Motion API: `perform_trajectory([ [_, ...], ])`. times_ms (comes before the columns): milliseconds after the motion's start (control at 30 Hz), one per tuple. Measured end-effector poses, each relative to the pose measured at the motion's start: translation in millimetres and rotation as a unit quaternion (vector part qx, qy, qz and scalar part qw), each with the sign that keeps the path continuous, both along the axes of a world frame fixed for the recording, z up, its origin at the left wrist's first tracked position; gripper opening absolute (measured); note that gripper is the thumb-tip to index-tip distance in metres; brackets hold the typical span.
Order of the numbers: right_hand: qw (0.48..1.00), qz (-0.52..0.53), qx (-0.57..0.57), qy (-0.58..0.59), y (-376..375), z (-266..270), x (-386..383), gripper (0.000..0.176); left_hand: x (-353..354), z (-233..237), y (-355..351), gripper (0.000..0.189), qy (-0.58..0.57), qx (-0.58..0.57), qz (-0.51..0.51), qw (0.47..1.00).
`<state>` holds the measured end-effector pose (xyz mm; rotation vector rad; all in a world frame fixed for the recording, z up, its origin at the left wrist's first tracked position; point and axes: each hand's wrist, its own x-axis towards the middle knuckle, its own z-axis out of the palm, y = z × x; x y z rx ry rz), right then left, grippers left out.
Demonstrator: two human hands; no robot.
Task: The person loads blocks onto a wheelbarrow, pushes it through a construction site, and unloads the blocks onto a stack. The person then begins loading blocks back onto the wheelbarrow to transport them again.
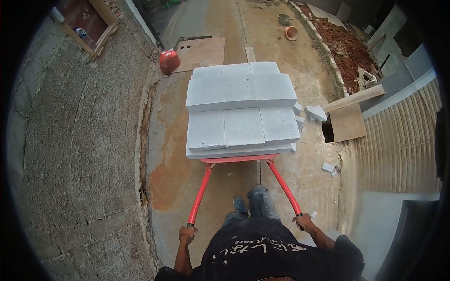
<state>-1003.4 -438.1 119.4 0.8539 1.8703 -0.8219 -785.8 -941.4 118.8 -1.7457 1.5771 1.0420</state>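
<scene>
A red wheelbarrow (240, 159) stands in front of me, its tray mostly hidden under a load of white lightweight concrete blocks (243, 126). The blocks are stacked in layers, several side by side, some laid across the others. My left hand (187, 233) is wrapped round the black grip of the left red handle. Round the grip of the right handle, my right hand (303, 221) is closed too. Both handles slope from the tray back toward my body. The wheel is hidden beneath the load.
Broken white block pieces (316, 113) lie right of the load, with smaller bits (329, 167) nearer me. A red bag (169, 62) and a plywood sheet (201, 52) are ahead left. A rough wall (93, 140) runs along the left. Two buckets (291, 33) are farther ahead.
</scene>
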Motion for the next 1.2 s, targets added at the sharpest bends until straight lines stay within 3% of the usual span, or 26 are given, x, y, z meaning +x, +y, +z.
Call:
perform_trajectory([
  [233, 0.999, 0.033, 0.031, -0.010, -90.1, -5.2, -239.4, 0.017, -211.6, -29.2, -71.6, 0.021, -0.021, 0.018, 0.005, 1.000],
  [500, 1.000, 0.013, 0.010, -0.009, -212.9, -3.0, -510.9, 0.017, -523.9, 0.0, -223.8, 0.024, -0.069, -0.003, -0.026, 0.997],
  [667, 1.000, 0.018, -0.002, 0.020, -290.3, -9.2, -704.2, 0.017, -701.0, -41.8, -295.5, 0.023, -0.043, 0.014, 0.001, 0.999],
  [833, 0.999, 0.037, 0.035, 0.002, -334.8, -40.5, -879.7, 0.020, -905.1, -31.6, -362.6, 0.023, -0.014, 0.019, 0.005, 1.000],
  [933, 0.998, 0.057, 0.029, 0.012, -387.0, -11.4, -1010.9, 0.021, -1018.1, -49.5, -409.9, 0.021, -0.045, 0.040, 0.013, 0.998],
  [1033, 0.999, 0.034, 0.013, 0.001, -437.5, -2.3, -1134.6, 0.028, -1155.8, -14.9, -450.8, 0.020, -0.032, 0.030, 0.002, 0.999],
  [1067, 0.999, 0.036, 0.014, 0.013, -456.1, 0.2, -1176.4, 0.045, -1189.4, -29.8, -470.0, 0.021, -0.018, 0.034, -0.005, 0.999],
  [1100, 0.999, 0.032, 0.000, 0.015, -480.1, 0.9, -1209.9, 0.045, -1220.6, -30.6, -493.0, 0.021, -0.017, 0.020, -0.007, 1.000],
  [1167, 0.998, -0.059, 0.003, -0.013, -500.4, -2.2, -1310.4, 0.063, -1313.2, -48.1, -511.2, 0.021, -0.040, 0.047, -0.008, 0.998],
  [1200, 1.000, -0.018, 0.002, -0.001, -509.1, -10.6, -1349.7, 0.074, -1352.8, -52.9, -532.0, 0.021, -0.043, 0.039, -0.012, 0.998],
])
